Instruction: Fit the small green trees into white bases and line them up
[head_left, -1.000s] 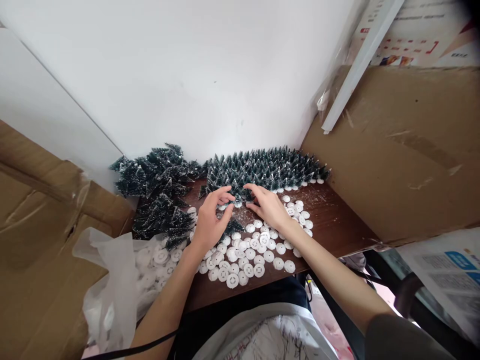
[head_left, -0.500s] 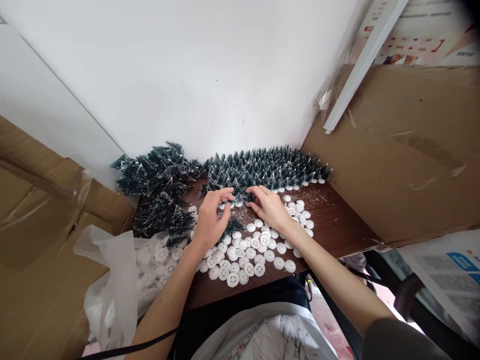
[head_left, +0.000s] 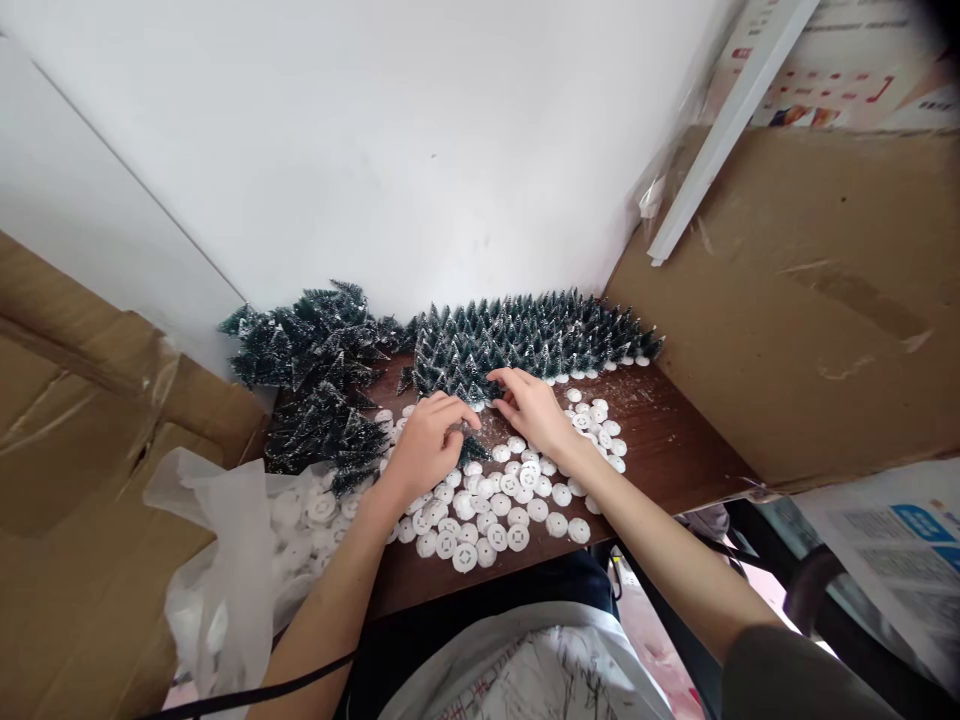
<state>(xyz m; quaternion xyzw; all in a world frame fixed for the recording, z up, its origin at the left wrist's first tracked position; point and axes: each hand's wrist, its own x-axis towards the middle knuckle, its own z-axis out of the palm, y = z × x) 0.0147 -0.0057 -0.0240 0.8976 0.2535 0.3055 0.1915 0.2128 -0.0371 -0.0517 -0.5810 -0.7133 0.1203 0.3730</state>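
My left hand (head_left: 429, 445) hovers over a loose miniature tree (head_left: 474, 450) lying among the white discs. Its thumb and index finger are bent and apart, with nothing visible held between them. Along the front edge of a block of upright miniature trees (head_left: 517, 345), my right hand (head_left: 534, 412) has its thumb and fingertips apart beside a front tree; whether they touch it is hard to see. The trees are dark green with white-dusted tips, and white round bases show under the front ones. Many loose white disc bases (head_left: 517, 538) lie below both hands.
A heap of loose miniature trees (head_left: 315, 350) lies at the left. A translucent plastic bag (head_left: 232, 560) with more white discs sits at the left front. Cardboard (head_left: 832, 300) borders the brown tabletop (head_left: 675, 430) on the right, and a white wall (head_left: 420, 150) stands behind.
My left hand has drawn back from the front of the tree block, down toward the loose tree among the discs. My right hand has stayed almost in place.
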